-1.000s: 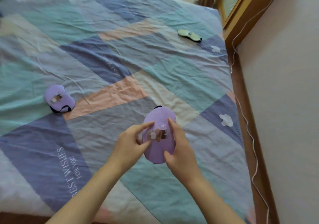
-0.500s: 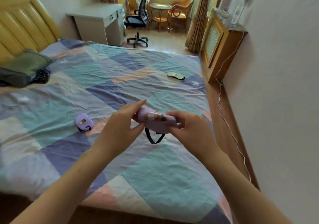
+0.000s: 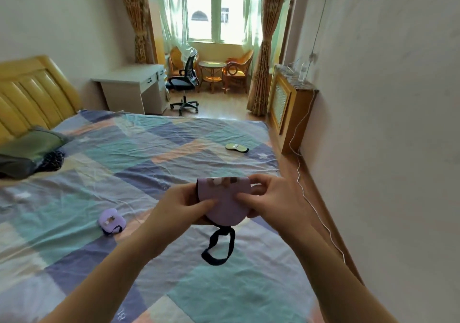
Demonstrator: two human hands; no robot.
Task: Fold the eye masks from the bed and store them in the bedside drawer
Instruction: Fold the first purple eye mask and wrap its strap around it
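Note:
A purple eye mask [image 3: 224, 198], folded in half, is held up above the bed between both hands. My left hand [image 3: 179, 205] pinches its left side and my right hand [image 3: 271, 198] grips its right side. Its dark elastic strap [image 3: 219, 248] dangles in a loop below. A second purple eye mask [image 3: 111, 220], folded, lies on the patchwork bedspread [image 3: 149, 153] to the left. A pale yellow-green eye mask [image 3: 236, 147] lies flat near the bed's far right edge. No drawer front near the bed shows clearly.
A yellow headboard [image 3: 29, 93] and dark pillows [image 3: 27, 153] are at the left. A white desk [image 3: 132, 86], office chair [image 3: 184, 83] and wicker chairs stand beyond the bed. A wooden cabinet [image 3: 288, 103] and a white cable [image 3: 311, 198] run along the right wall.
My head has tilted up, so the room beyond the bed came into view. The purple mask went from lying on the bedspread to being lifted and folded in both hands, strap hanging.

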